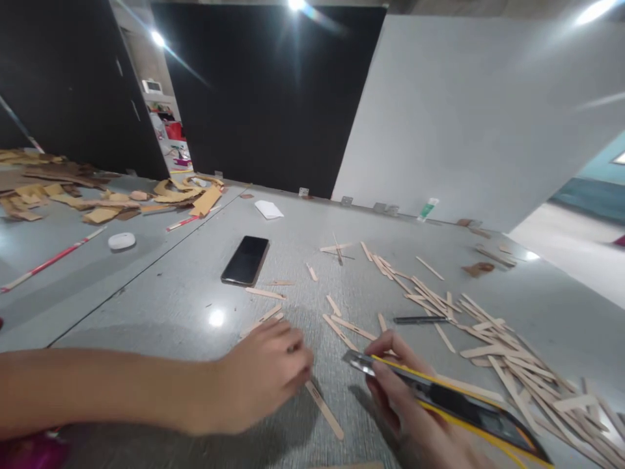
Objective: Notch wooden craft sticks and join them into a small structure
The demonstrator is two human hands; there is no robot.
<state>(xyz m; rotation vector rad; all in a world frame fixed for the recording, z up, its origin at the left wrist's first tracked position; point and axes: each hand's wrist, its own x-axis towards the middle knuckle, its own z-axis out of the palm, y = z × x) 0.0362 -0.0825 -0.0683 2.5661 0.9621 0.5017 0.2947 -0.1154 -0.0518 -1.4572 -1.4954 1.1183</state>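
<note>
My left hand (261, 374) rests on the grey table with its fingers curled over the near end of a flat wooden stick (325, 410) that lies on the surface. My right hand (405, 404) is closed around a black and yellow utility knife (454, 404), whose metal tip (354, 360) points left toward the stick, just above and right of my left fingertips. Several loose wooden sticks (512, 365) lie scattered to the right.
A black phone (245, 260) lies face up mid-table. A black pen (420, 320) sits among the sticks. Cardboard scraps (97, 195) are piled far left, near a white round object (122, 241), a white paper (268, 209) and a glue tube (428, 209).
</note>
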